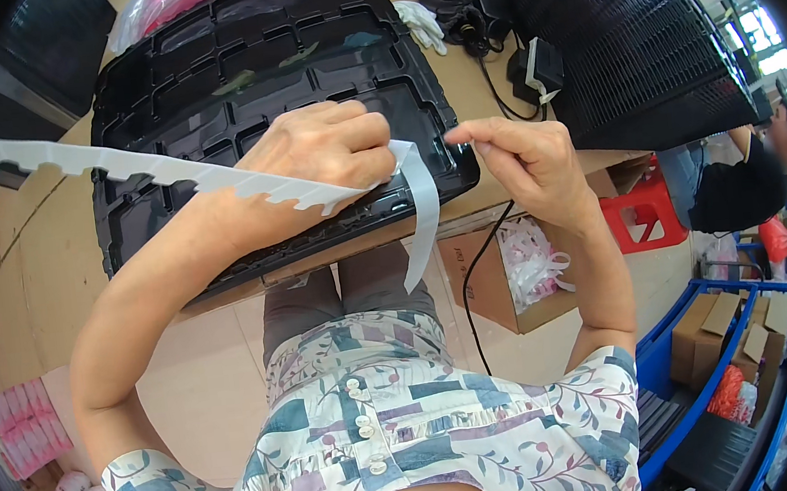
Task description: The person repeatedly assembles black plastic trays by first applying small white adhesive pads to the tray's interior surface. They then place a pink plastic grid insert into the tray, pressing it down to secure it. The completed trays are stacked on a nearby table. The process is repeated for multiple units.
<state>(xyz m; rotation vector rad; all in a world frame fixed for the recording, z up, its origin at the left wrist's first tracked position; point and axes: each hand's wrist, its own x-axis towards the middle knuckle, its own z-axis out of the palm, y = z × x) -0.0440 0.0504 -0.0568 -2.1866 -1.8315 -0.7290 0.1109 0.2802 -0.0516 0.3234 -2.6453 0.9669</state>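
Observation:
My left hand [331, 151] is closed on a long white strip [116, 161] with a notched edge. One end runs left over my forearm. From the fingers a plain white band [425, 209] bends over and hangs past the tray's front edge. Beneath that hand lies a large black plastic tray [195, 92] with moulded compartments. Beside the tray's right front corner, my right hand [539, 168] has thumb and forefinger pinched together. Anything between those fingertips is too small to make out. A few small dull-coloured pieces show in the tray's far compartments.
A tall stack of black trays [626, 39] stands at the right. Near it are a black adapter [536, 72] with cables and a white glove [421, 27]. Below the table's edge sit a cardboard box of white scraps [535, 264], a red stool [644, 210] and a blue-framed cart [696, 290].

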